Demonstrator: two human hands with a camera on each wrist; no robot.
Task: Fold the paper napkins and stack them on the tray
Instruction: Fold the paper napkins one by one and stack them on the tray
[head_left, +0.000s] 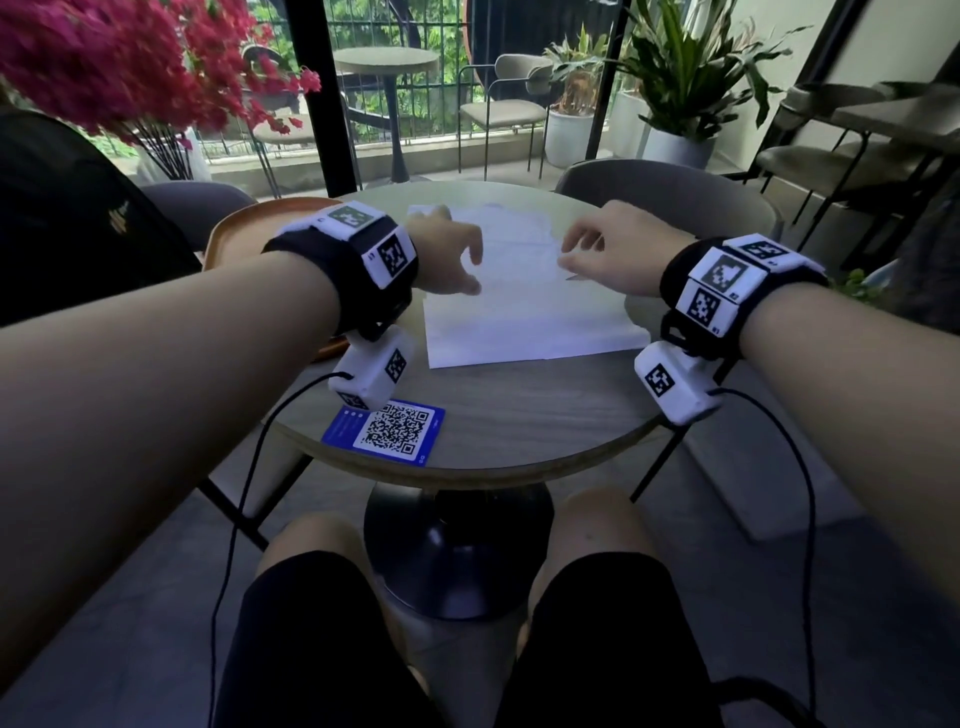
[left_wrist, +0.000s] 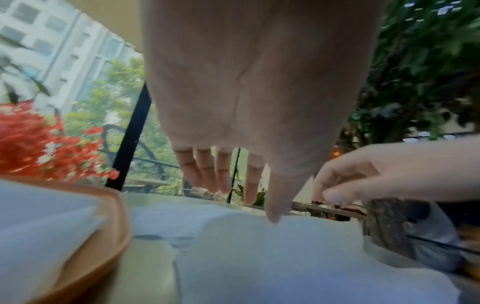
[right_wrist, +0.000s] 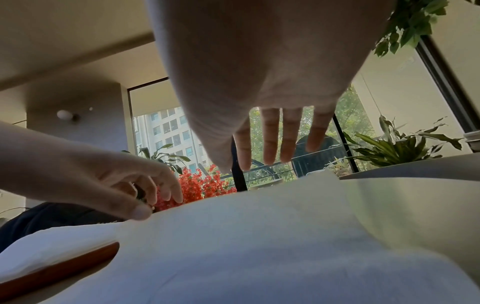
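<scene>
Your left hand (head_left: 447, 254) and right hand (head_left: 608, 254) hover over the napkin (head_left: 524, 312) with fingers loosely spread, gripping nothing. Only your left wrist view shows folded napkins (left_wrist: 39, 230) already in the tray (left_wrist: 114, 242), left of that hand.

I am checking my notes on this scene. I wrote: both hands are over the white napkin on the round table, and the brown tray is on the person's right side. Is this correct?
One detail is wrong. The brown tray is on the person's left side, beside the left hand, as the head view shows. The rest stands: the left hand and the right hand are over the white napkin on the round table.
</scene>
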